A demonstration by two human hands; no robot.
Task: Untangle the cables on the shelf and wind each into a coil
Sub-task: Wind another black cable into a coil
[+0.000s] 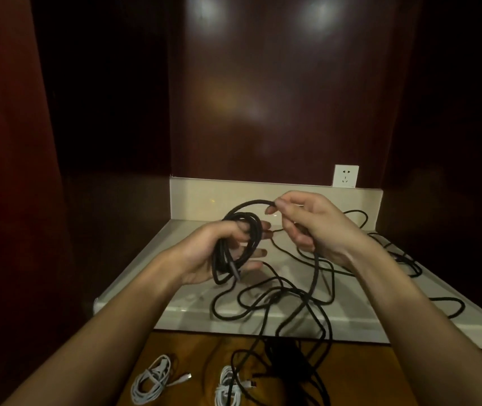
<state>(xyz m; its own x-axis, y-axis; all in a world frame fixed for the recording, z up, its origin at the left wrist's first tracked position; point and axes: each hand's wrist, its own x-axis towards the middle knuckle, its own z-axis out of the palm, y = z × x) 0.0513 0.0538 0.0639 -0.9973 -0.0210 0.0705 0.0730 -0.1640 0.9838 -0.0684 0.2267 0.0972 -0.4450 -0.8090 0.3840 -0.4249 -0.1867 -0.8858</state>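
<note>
While the left hand (222,253) curls its thumb and fingers round a small coil (235,247) of black cable, the right hand (307,224) pinches the same black cable (301,297) between thumb and finger, just above the coil. More of it lies in loose loops on the pale shelf (175,300) and hangs over the front edge. Two white cables (150,382) lie wound up on the wood below.

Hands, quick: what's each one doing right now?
Left hand: grips the wound black coil.
Right hand: pinches the black cable that runs over to the coil.
</note>
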